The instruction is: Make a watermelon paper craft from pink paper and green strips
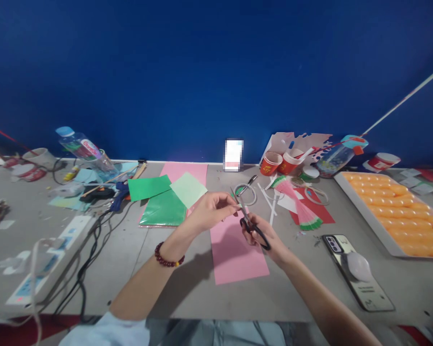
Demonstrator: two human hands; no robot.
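My right hand (pixel 265 238) grips black-handled scissors (pixel 250 222), fingers through the loops, blades pointing up and away. My left hand (pixel 211 210), with a dark red bead bracelet (pixel 167 258) on its wrist, pinches a tiny scrap right at the blades; the scrap is too small to name. Both hands hover above a pink paper sheet (pixel 234 254) lying on the grey table (pixel 130 259).
Green sheets (pixel 159 199) and a glue gun (pixel 104 194) lie to the left, with a power strip and cables (pixel 57 254). A phone (pixel 357 269), a tray of orange balls (pixel 400 211), red cups (pixel 279 163), a folded paper fan (pixel 299 202) and a bottle (pixel 82 149) surround the work area.
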